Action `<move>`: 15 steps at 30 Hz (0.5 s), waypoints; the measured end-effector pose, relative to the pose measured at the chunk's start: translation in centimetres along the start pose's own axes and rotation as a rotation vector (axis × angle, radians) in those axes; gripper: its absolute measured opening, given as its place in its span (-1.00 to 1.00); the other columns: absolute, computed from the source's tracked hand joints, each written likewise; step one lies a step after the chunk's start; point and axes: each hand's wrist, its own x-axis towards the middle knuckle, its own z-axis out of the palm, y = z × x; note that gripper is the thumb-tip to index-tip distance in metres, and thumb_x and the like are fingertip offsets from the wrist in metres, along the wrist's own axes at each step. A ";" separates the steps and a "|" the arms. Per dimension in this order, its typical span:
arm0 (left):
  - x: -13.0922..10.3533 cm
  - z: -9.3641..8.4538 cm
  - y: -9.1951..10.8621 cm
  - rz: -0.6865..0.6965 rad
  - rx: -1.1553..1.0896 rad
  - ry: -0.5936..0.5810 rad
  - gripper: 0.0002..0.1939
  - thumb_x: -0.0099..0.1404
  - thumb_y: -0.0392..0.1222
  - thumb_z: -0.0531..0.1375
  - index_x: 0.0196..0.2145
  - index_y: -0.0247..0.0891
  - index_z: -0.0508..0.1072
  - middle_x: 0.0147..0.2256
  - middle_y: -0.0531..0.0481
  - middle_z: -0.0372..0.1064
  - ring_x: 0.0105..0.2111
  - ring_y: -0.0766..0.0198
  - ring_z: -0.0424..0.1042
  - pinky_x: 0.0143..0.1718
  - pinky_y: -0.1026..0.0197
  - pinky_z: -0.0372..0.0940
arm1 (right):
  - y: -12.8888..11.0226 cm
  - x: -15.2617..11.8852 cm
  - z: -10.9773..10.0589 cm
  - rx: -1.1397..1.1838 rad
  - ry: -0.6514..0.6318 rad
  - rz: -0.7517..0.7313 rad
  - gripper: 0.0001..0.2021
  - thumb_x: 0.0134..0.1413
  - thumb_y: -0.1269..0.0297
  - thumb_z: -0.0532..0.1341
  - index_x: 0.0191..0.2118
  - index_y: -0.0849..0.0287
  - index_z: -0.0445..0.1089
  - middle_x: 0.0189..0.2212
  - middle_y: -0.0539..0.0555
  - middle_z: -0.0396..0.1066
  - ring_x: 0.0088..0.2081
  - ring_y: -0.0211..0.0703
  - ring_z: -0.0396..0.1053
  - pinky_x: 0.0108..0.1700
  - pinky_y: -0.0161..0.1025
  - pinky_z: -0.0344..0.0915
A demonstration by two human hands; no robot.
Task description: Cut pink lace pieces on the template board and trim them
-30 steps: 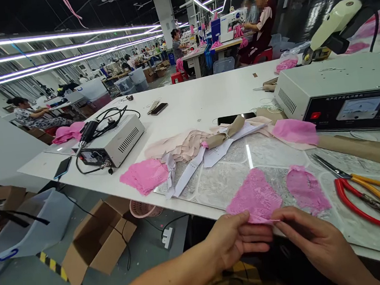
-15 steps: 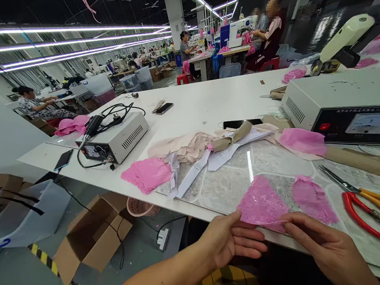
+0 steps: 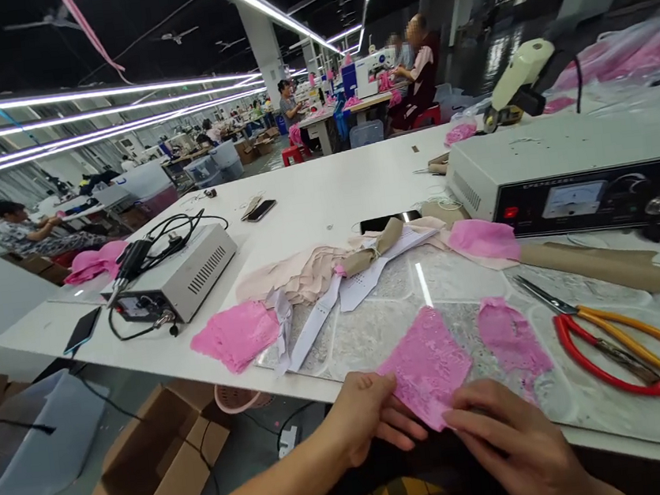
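Note:
A piece of pink lace fabric (image 3: 426, 360) lies over the front edge of the tabletop, between my two hands. My left hand (image 3: 370, 414) has its thumb on the lace's left edge, with the other fingers reaching underneath. My right hand (image 3: 509, 434) pinches the lower corner of the same piece between thumb and fingers. Just to the right, a second pink lace piece (image 3: 510, 338) lies flat on the marbled sheet (image 3: 363, 331). Large scissors (image 3: 615, 342) with one red and one orange handle rest beyond it, away from both hands.
Beige fabric pieces (image 3: 302, 270), white paper strips (image 3: 320, 324) and a pink lace pile (image 3: 236, 334) lie behind. A meter-fronted machine (image 3: 571, 164) stands at right, a smaller grey box (image 3: 201, 262) at left. An open carton (image 3: 145, 459) sits on the floor. Co-workers sit at sewing machines farther off.
The view has turned right and tilted. The lace's lower corner now hangs further over the table edge, and my right hand has drawn it down towards me. My left hand stays at its left edge.

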 end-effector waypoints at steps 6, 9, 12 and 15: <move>0.9 -1.1 1.8 0.036 0.206 -0.010 -0.34 -0.15 0.37 0.32 -0.56 -0.41 0.42 -0.63 -0.12 0.42 -0.66 0.33 0.42 -0.71 0.40 0.23 | -0.5 0.5 0.4 -0.036 -0.001 0.003 -0.75 0.18 0.60 0.11 -0.14 0.18 0.43 -0.37 0.09 0.46 -0.33 -0.20 0.42 -0.29 -0.25 0.44; 1.3 -1.5 2.6 0.032 0.277 -0.004 -0.35 -0.16 0.40 0.29 -0.58 -0.35 0.36 -0.66 -0.11 0.41 -0.69 0.35 0.39 -0.74 0.41 0.17 | 0.4 0.1 -0.7 -0.124 0.038 0.045 -0.75 0.20 0.58 0.11 -0.11 0.16 0.44 -0.34 0.09 0.47 -0.29 -0.20 0.44 -0.23 -0.26 0.44; 1.8 -1.9 3.4 0.031 0.343 0.010 -0.38 -0.14 0.41 0.25 -0.57 -0.27 0.26 -0.69 -0.06 0.39 -0.72 0.37 0.35 -0.75 0.41 0.15 | 1.8 -0.6 -2.0 -0.271 0.048 0.085 -0.78 0.22 0.54 0.14 -0.10 0.19 0.45 -0.29 0.12 0.46 -0.22 -0.17 0.43 -0.19 -0.26 0.42; 2.5 -2.5 4.2 0.039 0.428 0.020 -0.40 -0.11 0.40 0.23 -0.55 -0.23 0.23 -0.70 -0.01 0.37 -0.72 0.36 0.35 -0.74 0.41 0.16 | 3.0 -1.0 -2.7 -0.380 0.006 0.112 -0.76 0.23 0.52 0.12 -0.07 0.19 0.45 -0.25 0.14 0.46 -0.19 -0.13 0.43 -0.17 -0.21 0.41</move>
